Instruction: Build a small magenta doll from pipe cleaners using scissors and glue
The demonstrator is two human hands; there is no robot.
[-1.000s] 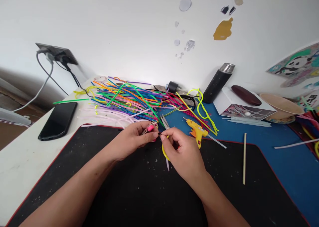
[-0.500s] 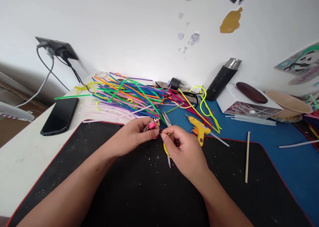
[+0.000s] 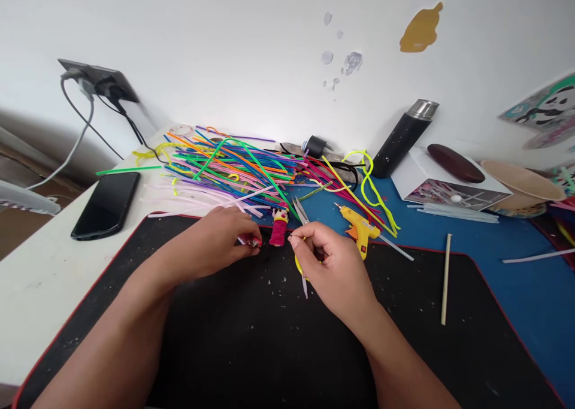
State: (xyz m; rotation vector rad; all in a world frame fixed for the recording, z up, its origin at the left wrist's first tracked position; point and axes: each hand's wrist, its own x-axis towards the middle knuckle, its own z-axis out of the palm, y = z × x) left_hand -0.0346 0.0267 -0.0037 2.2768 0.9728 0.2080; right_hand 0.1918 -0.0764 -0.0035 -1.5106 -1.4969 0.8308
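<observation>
My left hand (image 3: 227, 241) is closed around a small pink-and-silver object (image 3: 254, 243), mostly hidden by the fingers, so its kind is unclear. My right hand (image 3: 335, 265) pinches a tiny dark piece (image 3: 290, 236) between thumb and forefinger. Between the two hands, a small magenta figure (image 3: 278, 232) with a pale yellow head sits at the mat's far edge. Yellow-handled scissors (image 3: 300, 210) lie partly beneath my right hand, blades pointing away. A yellow glue gun (image 3: 360, 226) rests just beyond that hand, with a clear glue stick out of its back.
Many coloured pipe cleaners (image 3: 233, 169) are heaped along the wall. A phone (image 3: 106, 205) lies left of the black mat (image 3: 251, 349). At right are a wooden stick (image 3: 446, 280), a black flask (image 3: 406, 138), a white box (image 3: 413, 184) and a bowl (image 3: 523, 181).
My left hand has moved left, away from my right hand, with the pink-and-silver object. The magenta figure now shows fully. My right hand stays nearly in place.
</observation>
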